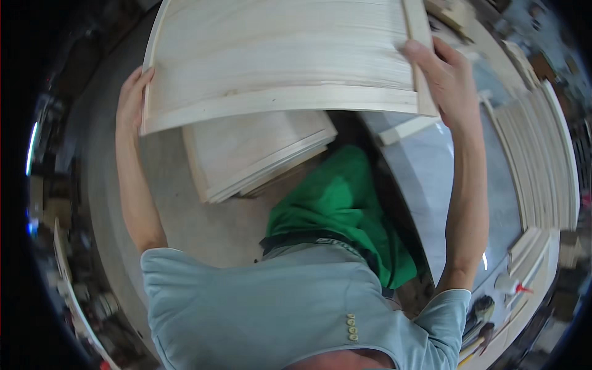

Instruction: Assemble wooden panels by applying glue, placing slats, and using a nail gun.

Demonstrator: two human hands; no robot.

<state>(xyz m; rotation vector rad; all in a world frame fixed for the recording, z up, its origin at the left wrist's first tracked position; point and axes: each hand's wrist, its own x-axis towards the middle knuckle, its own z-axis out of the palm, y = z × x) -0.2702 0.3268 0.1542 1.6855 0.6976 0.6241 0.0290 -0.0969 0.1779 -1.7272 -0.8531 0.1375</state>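
Note:
A pale wooden framed panel (283,52), with raised strips along its edges, is held up in front of me. My left hand (132,98) is closed round its left edge near the lower corner. On the opposite side, my right hand (447,77) grips the right edge, thumb on the face and fingers round the outside. The panel's far edge runs out of the picture. Below it lies a stack of similar wooden panels (259,154), partly hidden by the held one.
To my right stands a grey-topped workbench (425,197) with a wooden strip (407,131) on it. Many wooden strips (536,157) are lined up at its far right. A white bottle with a red tip (509,285) and a hammer (484,336) lie near the lower right.

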